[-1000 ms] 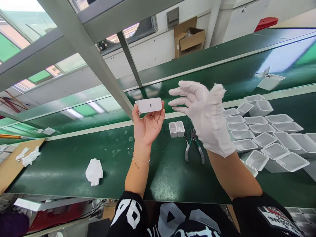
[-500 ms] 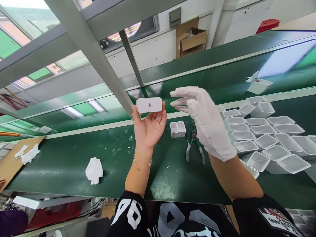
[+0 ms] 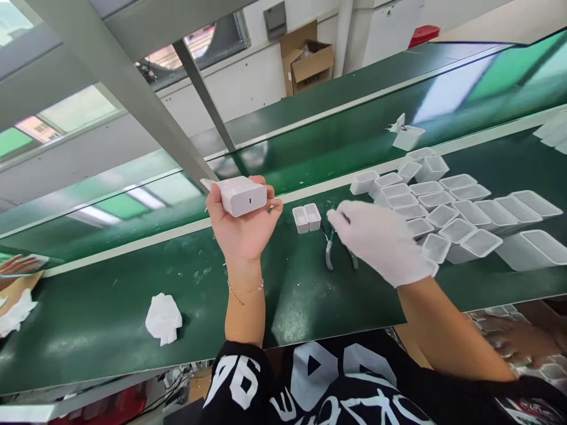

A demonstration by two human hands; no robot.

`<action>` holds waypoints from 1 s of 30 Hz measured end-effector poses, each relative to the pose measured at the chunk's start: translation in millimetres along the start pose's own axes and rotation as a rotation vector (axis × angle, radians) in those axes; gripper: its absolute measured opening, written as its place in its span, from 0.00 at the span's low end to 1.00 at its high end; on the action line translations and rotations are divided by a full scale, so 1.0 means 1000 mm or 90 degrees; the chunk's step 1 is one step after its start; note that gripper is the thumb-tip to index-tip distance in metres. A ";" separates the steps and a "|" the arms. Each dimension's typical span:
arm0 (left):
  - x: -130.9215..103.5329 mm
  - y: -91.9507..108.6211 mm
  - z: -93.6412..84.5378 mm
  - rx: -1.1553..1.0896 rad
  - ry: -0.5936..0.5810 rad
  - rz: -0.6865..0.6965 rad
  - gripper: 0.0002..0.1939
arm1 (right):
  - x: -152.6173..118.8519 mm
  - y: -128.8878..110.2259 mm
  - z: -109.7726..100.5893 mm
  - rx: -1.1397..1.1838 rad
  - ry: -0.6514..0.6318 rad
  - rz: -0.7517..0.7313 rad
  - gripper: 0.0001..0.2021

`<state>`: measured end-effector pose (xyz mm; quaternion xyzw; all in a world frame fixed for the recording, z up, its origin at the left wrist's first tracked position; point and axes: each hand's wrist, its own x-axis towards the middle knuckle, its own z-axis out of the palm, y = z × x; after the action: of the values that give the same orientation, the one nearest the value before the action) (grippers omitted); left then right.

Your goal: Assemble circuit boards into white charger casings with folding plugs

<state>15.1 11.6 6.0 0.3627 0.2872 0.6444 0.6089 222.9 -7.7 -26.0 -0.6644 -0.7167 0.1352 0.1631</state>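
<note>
A white charger housing (image 3: 244, 199) with a small dark slot in its near end rests in my bare left hand (image 3: 243, 227), whose fingers curl up around its sides. My right hand (image 3: 376, 239), in a white glove, is closed with its fingertips pinched together; whatever they hold, if anything, cannot be made out. Below and behind that hand, green-handled cutting pliers (image 3: 329, 251) lie on the bench, their jaws covered by the glove. Between my hands stand two small white open cases (image 3: 306, 218) side by side.
Several white open housings (image 3: 427, 203) cover the bench's right part. A crumpled white glove (image 3: 163, 319) lies on the green bench (image 3: 101, 307) at left. Farther back stands another white housing (image 3: 408, 138). Other people's hands show at the left edge (image 3: 15, 265) and lower right (image 3: 522, 339).
The view has shifted. My left hand has tilted the charger housing so its top and side show. My right hand's spread fingers have closed and come down over the pliers.
</note>
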 end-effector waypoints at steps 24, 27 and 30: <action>-0.013 0.023 -0.024 -0.021 -0.086 0.087 0.22 | 0.069 0.010 0.078 0.157 -0.158 0.248 0.20; -0.014 0.024 -0.020 -0.079 -0.053 0.075 0.21 | 0.069 0.024 0.073 0.358 -0.117 0.271 0.18; -0.015 0.026 -0.009 -0.238 0.059 0.034 0.19 | 0.065 0.030 0.066 0.639 -0.099 0.240 0.13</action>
<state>-7.3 -5.4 20.6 0.2207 0.1804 0.7183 0.6347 218.5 61.2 -94.9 -0.6098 -0.4425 0.5367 0.3798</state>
